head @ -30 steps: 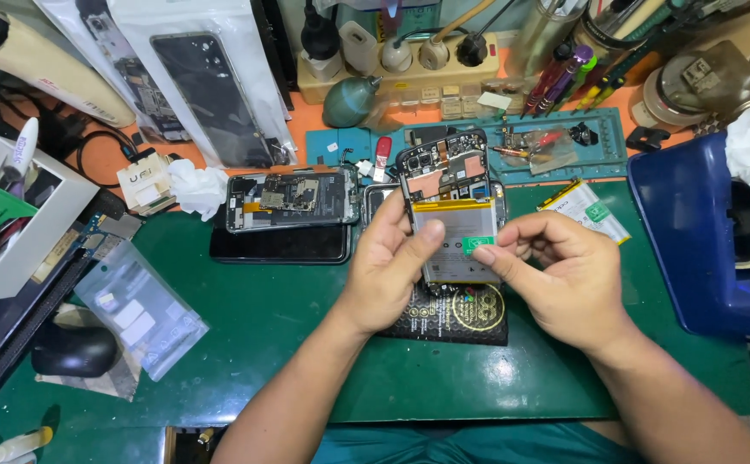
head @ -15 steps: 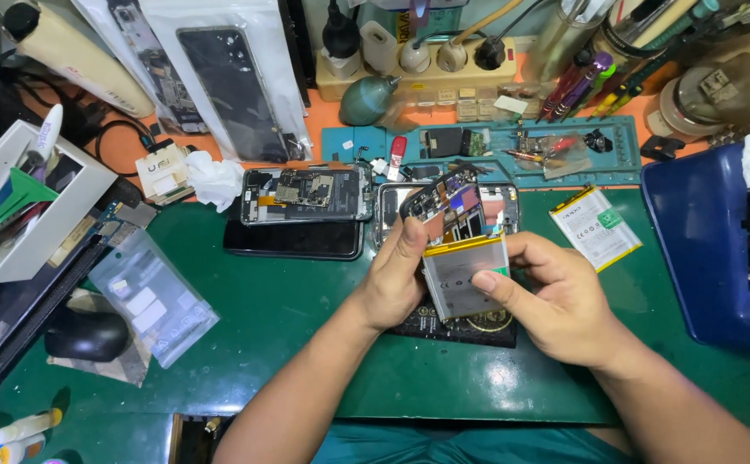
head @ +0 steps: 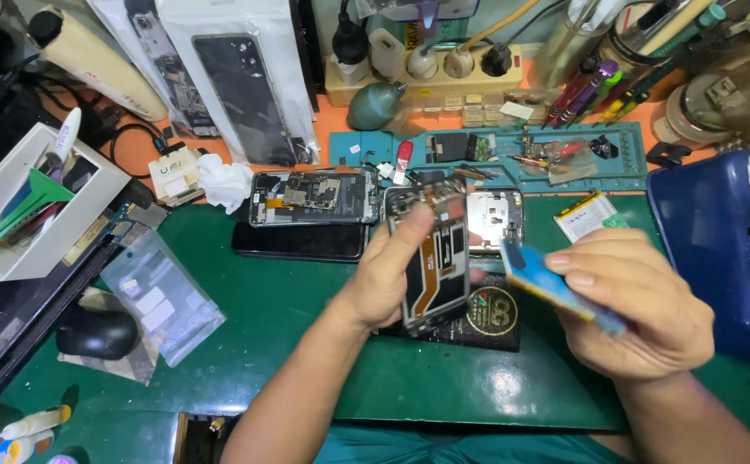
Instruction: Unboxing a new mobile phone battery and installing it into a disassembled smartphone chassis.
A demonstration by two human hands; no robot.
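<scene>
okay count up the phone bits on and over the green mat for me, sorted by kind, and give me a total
Opened phone bodies with the insides showing: 3, one in the left hand at, two lying at and
Flat battery packs: 2, one in the right hand at, one lying at
Dark phone lying flat: 1
Total: 6

- The flat battery (head: 555, 288), pale silver and seated in the opened phone frame (head: 433, 266) half a second ago, is now out of it, showing a blue face, blurred.
- The right hand (head: 628, 314) has drawn away to the right, pinching the battery at a slant, clear of the frame.
- The left hand (head: 392, 271) now holds the frame alone, upright, its orange and black flex strip laid bare where the battery sat.
- The two hands, close together before, are now apart.
</scene>
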